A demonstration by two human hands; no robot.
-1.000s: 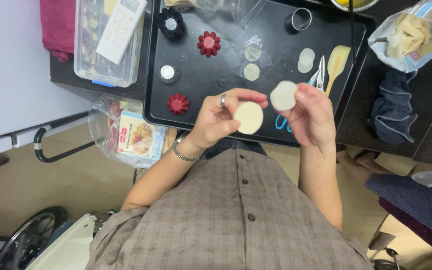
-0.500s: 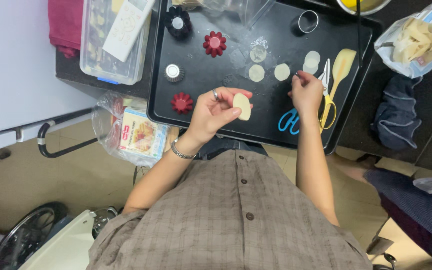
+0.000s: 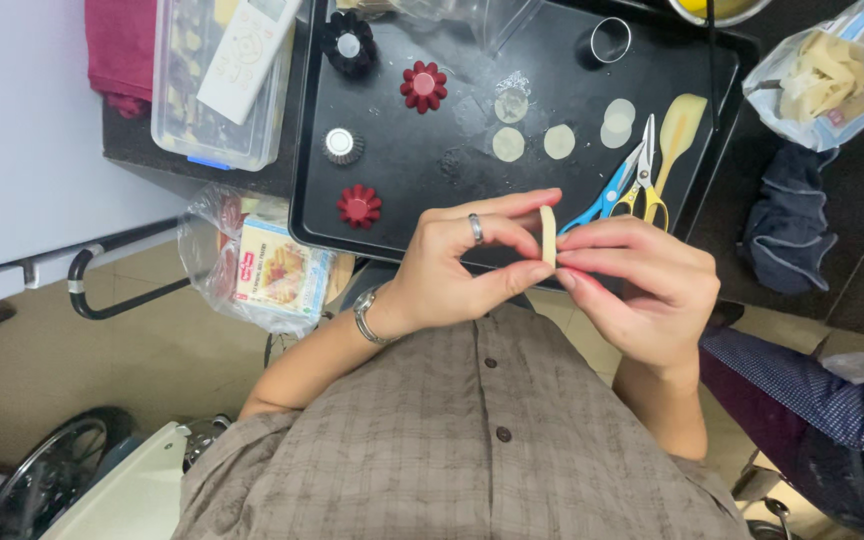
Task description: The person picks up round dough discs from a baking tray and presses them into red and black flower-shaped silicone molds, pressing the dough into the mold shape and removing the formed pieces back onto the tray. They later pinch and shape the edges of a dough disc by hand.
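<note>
A pale round dough disc [image 3: 548,234] stands on edge between both my hands, just in front of the black tray [image 3: 412,215]. My left hand [image 3: 462,265], with a ring and a wristwatch, pinches it from the left. My right hand [image 3: 642,285] pinches it from the right. Several more dough discs [image 3: 559,141] lie on the tray. Red fluted moulds [image 3: 423,86] [image 3: 359,205] and a silver one [image 3: 344,146] sit on the tray's left part.
Blue and yellow scissors [image 3: 620,190], a yellow spatula [image 3: 679,125] and a metal ring cutter [image 3: 610,40] lie on the tray. A clear lidded box [image 3: 207,110] stands left, a bagged carton [image 3: 272,268] below it, a bag of dough [image 3: 832,70] at right.
My right hand came back from the tray, where it left one disc. Both hands now pinch the remaining disc, turned on edge, closer to my body.
</note>
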